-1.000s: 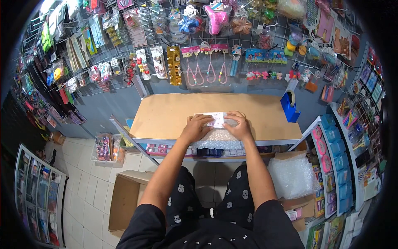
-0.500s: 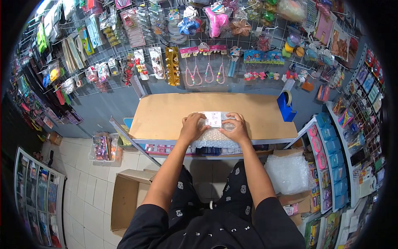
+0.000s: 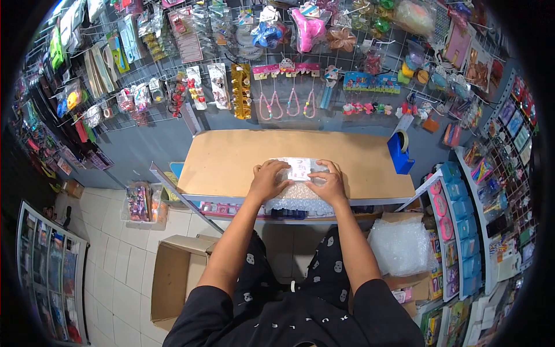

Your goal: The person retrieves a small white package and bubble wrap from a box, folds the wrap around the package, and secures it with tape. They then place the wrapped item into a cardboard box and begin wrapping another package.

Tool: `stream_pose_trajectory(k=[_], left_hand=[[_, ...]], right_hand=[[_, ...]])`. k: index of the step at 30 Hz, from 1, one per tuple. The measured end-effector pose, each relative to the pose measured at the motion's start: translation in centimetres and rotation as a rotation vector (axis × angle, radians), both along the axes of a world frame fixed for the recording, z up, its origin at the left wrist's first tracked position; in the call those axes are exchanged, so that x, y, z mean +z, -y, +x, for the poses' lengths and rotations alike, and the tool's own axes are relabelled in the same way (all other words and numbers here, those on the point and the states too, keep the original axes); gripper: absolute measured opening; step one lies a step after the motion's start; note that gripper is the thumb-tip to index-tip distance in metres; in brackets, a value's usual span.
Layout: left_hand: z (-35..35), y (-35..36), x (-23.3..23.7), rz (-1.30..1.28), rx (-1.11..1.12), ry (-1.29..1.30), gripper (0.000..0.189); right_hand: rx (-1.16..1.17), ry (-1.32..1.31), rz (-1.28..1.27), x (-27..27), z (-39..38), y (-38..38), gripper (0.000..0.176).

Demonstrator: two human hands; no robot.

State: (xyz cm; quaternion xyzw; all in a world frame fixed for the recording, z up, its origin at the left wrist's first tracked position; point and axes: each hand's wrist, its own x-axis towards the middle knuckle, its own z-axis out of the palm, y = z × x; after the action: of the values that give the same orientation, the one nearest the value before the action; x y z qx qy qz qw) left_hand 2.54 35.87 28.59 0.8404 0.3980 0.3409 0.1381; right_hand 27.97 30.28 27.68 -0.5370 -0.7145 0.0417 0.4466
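Across the back, a grey wall [image 3: 231,123] hung with packaged trinkets. Against it, the pale wooden desk [image 3: 231,147], with its long side running left to right. On the floor to the left, an open cardboard box [image 3: 166,283]; to the right, below desk height, a puffy bundle of bubble wrap [image 3: 400,247]. On the desk's near edge, a sheet of bubble wrap [image 3: 298,199], partly draped over the front toward the knees. Both on this sheet, the left hand [image 3: 267,181] and the right hand [image 3: 328,184], well apart from each other, fingers bent and thumbs on the near side, each apparently pinching one end of the work. Near the desk's right end, a blue tape dispenser [image 3: 400,155], nearer the right hand than the left. Smallest of all, directly between the hands, a white packet [image 3: 299,169] with pink print, lying on the wrap just inside the near edge. Long axis seemingly left to right, in line with the desk, ends hidden under fingers. Neither hand clearly nearer. Exact fingertip contact impossible to tell.
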Motion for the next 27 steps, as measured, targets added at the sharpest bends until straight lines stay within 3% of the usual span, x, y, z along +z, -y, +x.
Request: stream_pose_trajectory(k=[20, 27], left_hand=[[0.2, -0.2, -0.1, -0.013, 0.034, -0.006, 0.039], [0.2, -0.5, -0.5, 0.019, 0.038, -0.002, 0.039]], right_hand=[[0.006, 0.019, 0.077, -1.4, 0.2, -1.0, 0.026], [-0.021, -0.092, 0.084, 0.7, -0.2, -0.4, 0.046]])
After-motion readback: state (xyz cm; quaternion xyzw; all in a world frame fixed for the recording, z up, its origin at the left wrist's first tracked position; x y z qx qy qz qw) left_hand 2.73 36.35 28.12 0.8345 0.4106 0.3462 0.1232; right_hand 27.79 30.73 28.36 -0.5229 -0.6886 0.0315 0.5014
